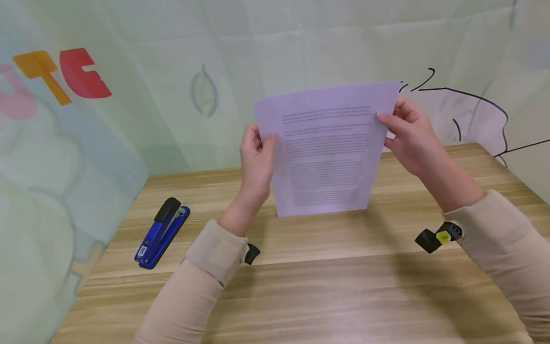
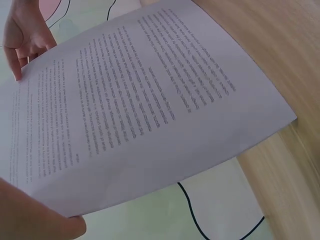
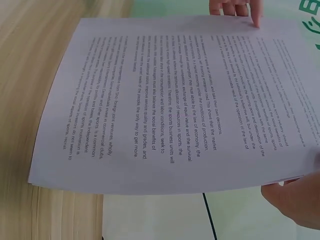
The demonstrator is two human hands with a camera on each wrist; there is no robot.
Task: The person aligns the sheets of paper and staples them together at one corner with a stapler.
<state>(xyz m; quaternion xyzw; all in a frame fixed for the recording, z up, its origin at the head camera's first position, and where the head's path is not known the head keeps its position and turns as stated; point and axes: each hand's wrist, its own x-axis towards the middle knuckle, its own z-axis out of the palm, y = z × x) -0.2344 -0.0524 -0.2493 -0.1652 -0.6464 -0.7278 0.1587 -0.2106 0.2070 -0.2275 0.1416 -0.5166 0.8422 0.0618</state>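
Both hands hold a printed sheet of paper (image 1: 326,143) up over the table, its text side facing the head camera. On its left edge, my left hand (image 1: 257,162) pinches with the thumb in front and the fingers behind. Higher up on the opposite edge, my right hand (image 1: 412,136) grips it the same way. In the right wrist view, a second edge shows along the paper (image 3: 150,187) near the right thumb, so more than one sheet seems to be there. The lower edge hangs close over the tabletop. A blue stapler (image 1: 162,233) with a black cap lies to the left of my left hand.
The wood-grain table (image 1: 318,296) runs back to a pale printed cloth (image 1: 172,95) hanging behind and at the left. Black wrist cameras (image 1: 429,240) are strapped at both cuffs.
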